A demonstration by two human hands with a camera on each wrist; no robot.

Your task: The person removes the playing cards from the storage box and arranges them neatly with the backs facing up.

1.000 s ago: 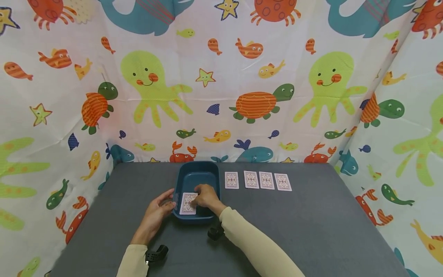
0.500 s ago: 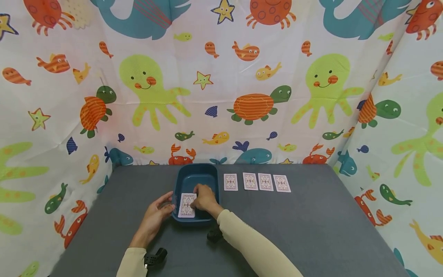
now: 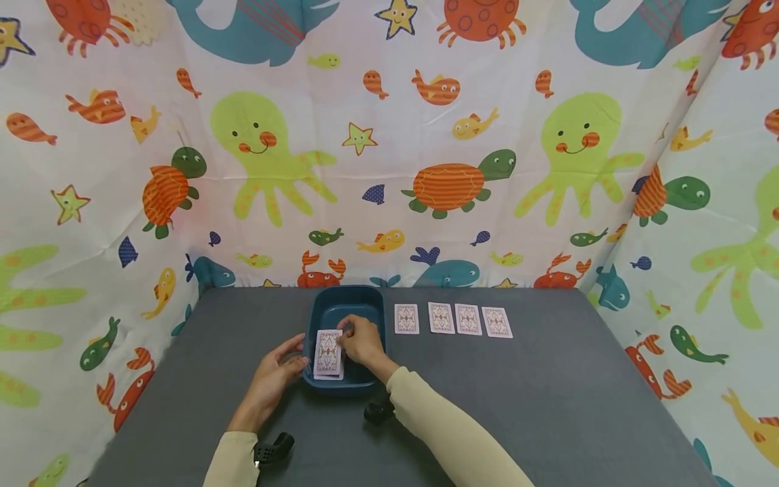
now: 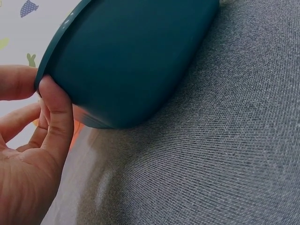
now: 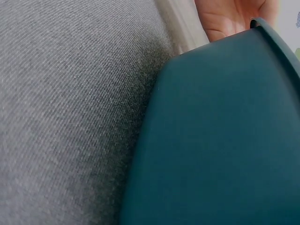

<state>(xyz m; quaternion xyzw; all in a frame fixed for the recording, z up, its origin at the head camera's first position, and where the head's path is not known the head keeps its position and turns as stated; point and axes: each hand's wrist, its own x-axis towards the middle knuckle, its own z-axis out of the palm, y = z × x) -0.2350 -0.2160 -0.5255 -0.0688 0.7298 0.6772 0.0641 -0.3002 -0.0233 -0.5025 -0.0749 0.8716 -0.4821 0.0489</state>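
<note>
In the head view a dark blue bin [image 3: 381, 338] stands on the grey table, with patterned card backs inside it. My left hand [image 3: 275, 372] pinches the bin's left rim; the left wrist view shows the thumb [image 4: 58, 110] against the outer wall [image 4: 126, 61]. Reaching inside, my right hand [image 3: 362, 341] pinches the right edge of a playing card [image 3: 327, 353]. That card lies over another card [image 3: 328, 377], whose lower edge peeks out. In the right wrist view the bin's wall [image 5: 220, 131] hides the right hand, and part of the left hand [image 5: 234, 18] shows behind it.
Right of the bin, a spaced row of face-down cards [image 3: 467, 318] lies on the table [image 3: 487, 392]. A curtain [image 3: 389, 250] printed with sea animals hangs behind the table and along both sides.
The right hand has shifted the top card slightly up and away from the bin's near wall, so a card beneath now shows. The left hand has stayed at the rim.
</note>
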